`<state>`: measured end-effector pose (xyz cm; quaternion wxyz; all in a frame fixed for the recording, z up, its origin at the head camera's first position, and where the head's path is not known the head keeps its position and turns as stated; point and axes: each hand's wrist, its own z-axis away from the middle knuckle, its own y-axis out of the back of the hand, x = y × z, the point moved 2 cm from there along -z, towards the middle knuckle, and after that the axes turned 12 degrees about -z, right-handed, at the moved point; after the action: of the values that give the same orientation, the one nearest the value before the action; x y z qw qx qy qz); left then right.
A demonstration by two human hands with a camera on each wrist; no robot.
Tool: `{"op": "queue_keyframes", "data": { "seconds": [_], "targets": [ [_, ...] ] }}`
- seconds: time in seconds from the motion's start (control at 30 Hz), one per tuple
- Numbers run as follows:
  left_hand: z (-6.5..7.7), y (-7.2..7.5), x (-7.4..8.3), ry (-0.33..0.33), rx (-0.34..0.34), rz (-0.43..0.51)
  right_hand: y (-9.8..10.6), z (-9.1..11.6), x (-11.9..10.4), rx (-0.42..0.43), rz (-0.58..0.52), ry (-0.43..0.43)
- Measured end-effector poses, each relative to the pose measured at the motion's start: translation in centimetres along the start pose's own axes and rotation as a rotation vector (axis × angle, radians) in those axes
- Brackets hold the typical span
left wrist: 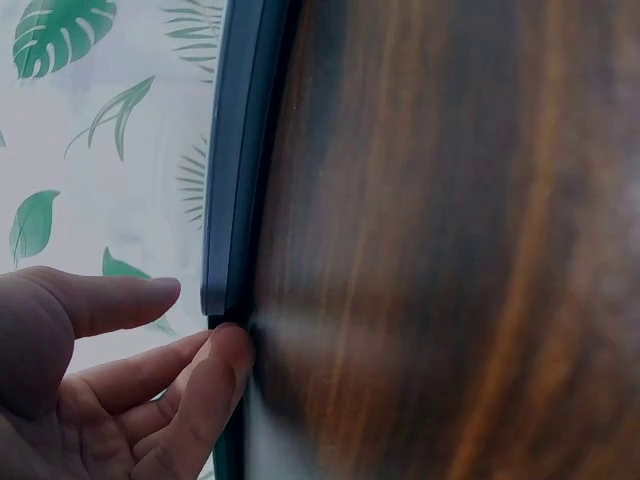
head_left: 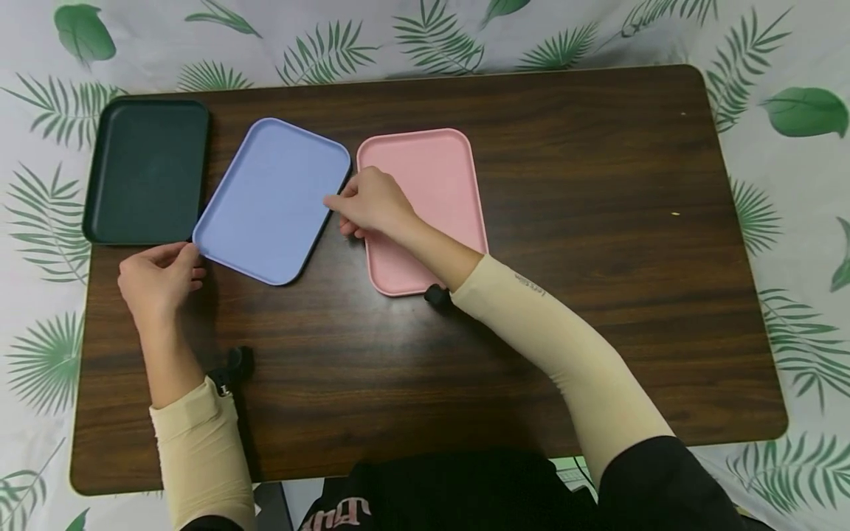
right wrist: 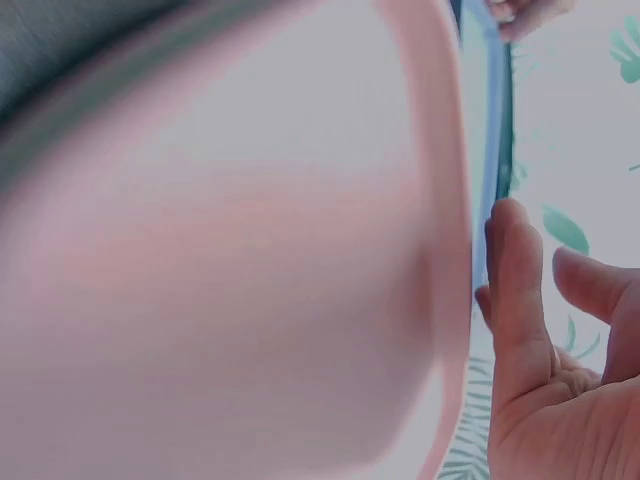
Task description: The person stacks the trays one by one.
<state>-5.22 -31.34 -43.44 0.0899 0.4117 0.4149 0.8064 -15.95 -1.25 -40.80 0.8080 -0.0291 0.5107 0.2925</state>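
Note:
A blue tray (head_left: 275, 199) lies turned at an angle between a dark green tray (head_left: 147, 173) on the left and a pink tray (head_left: 438, 173) on the right. At the blue tray's near left corner is my left hand (head_left: 159, 280), its thumb and fingers spread apart in the left wrist view, fingertips right at the tray's end. My right hand (head_left: 373, 200) reaches across the pink tray to the blue tray's right edge. In the right wrist view its fingers (right wrist: 520, 285) are nearly straight beside the edge, the thumb standing apart from them.
All three trays are on a dark wooden table (head_left: 598, 221) with rounded corners. Around it hangs a white cloth (head_left: 40, 295) with green leaf prints. A small pale fleck (head_left: 675, 214) marks the table's right side. Black wrist cameras sit by both sleeves.

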Motion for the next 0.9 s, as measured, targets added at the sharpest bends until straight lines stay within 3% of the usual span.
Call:
{"op": "queue_keyframes", "data": {
  "seconds": [0.3,0.7,0.9],
  "targets": [
    [-0.7,-0.2,0.3,-0.031,-0.049,-0.101,-0.7,-2.0,-1.0,0.048,0.213,-0.065],
    [-1.0,-0.5,0.6,-0.077,-0.049,-0.219,-1.1,-2.9,-1.7,0.093,0.348,-0.083],
    [-1.1,-0.6,0.7,-0.070,-0.056,-0.214,-1.7,-3.7,-1.7,0.127,0.469,-0.078]
  ]
}}
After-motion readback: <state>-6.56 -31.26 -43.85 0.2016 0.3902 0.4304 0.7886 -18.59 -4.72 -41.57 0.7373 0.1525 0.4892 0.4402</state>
